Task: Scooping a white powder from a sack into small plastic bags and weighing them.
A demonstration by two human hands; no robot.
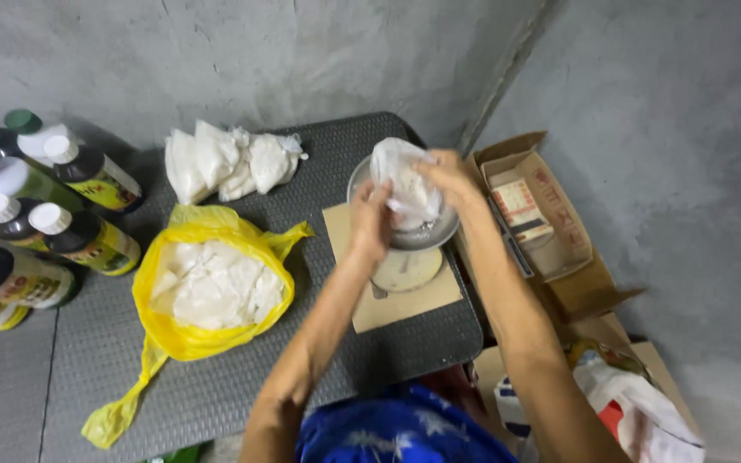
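Both my hands grip a small clear plastic bag of white powder (402, 187) over the metal bowl (439, 236) of a small kitchen scale (406, 270). My left hand (371, 220) holds the bag's lower left side. My right hand (446, 177) pinches its top right. The scale stands on a piece of cardboard (388, 309) on the dark table (216, 386). A yellow plastic bag (207, 287), open and full of white powder, lies to the left. Several filled small bags (225, 161) are piled behind it.
Several dark bottles with white and green caps (45, 214) lie at the table's left edge. Open cardboard boxes (542, 219) sit on the floor to the right, by the grey concrete wall. A white sack (636, 411) lies at lower right.
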